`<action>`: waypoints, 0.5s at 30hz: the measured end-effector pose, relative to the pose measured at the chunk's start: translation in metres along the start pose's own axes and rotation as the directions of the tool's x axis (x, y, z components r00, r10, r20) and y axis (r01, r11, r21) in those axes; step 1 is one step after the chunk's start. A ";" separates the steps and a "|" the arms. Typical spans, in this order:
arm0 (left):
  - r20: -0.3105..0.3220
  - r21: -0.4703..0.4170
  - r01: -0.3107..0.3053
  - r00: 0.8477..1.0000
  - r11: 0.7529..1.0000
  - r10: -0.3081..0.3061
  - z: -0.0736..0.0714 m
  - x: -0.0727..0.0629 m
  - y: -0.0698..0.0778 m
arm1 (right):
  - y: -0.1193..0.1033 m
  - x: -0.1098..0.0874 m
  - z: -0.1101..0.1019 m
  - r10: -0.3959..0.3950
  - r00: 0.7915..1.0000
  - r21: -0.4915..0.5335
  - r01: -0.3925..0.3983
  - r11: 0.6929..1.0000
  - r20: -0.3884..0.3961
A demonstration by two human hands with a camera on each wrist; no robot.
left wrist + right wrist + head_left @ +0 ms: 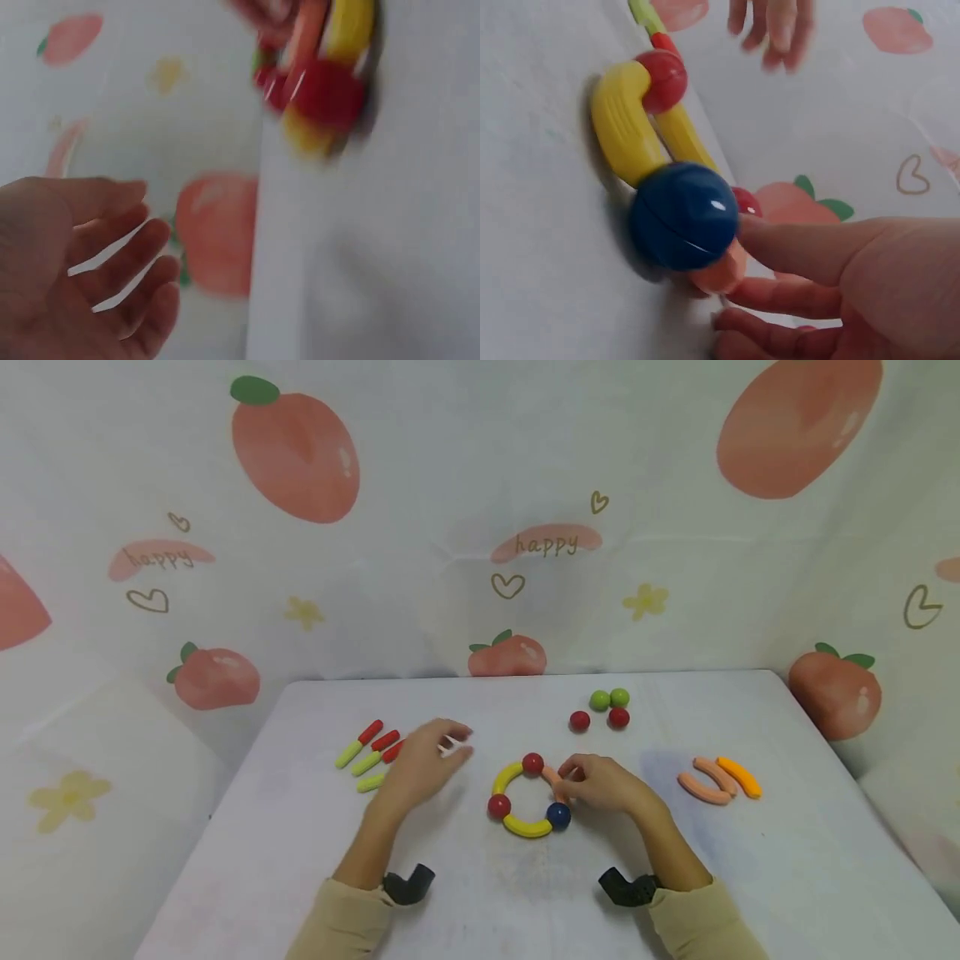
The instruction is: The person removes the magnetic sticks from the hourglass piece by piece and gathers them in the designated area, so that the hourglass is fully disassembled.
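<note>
Several balls and curved rods form a ring on the white table. Yellow curved rods (527,829) join a red ball (498,807), another red ball (533,764) and a dark blue ball (558,815). A pink curved rod (721,271) lies on the ring's right side, between the top red ball and the blue one. My right hand (603,783) pinches this pink rod between thumb and fingers, close beside the blue ball. To the left of the ring, my left hand (426,767) hovers with fingers spread loosely and nothing in them.
Several red and light-green sticks (367,763) lie at the left, partly behind my left hand. Two green balls (600,700) and two red balls (580,721) sit at the back. At the right are two pink curved rods (703,789) and an orange one (739,777).
</note>
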State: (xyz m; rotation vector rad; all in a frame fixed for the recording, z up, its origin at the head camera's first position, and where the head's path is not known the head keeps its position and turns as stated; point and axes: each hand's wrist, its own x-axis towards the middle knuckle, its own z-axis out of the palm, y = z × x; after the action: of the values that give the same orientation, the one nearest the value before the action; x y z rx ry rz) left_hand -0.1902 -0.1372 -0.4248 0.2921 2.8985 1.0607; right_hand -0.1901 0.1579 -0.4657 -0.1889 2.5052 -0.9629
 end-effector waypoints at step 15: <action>0.340 0.100 -0.083 0.939 0.992 0.044 0.078 0.002 0.020 | -0.003 0.007 0.025 -0.063 0.987 0.011 0.066 0.998 -0.148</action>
State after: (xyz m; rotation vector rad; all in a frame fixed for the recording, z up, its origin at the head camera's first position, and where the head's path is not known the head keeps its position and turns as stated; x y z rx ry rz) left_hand -0.1809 -0.0722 -0.4714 0.5207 2.6559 0.7643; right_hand -0.1850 0.1387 -0.4821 -0.2014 2.6395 -1.0583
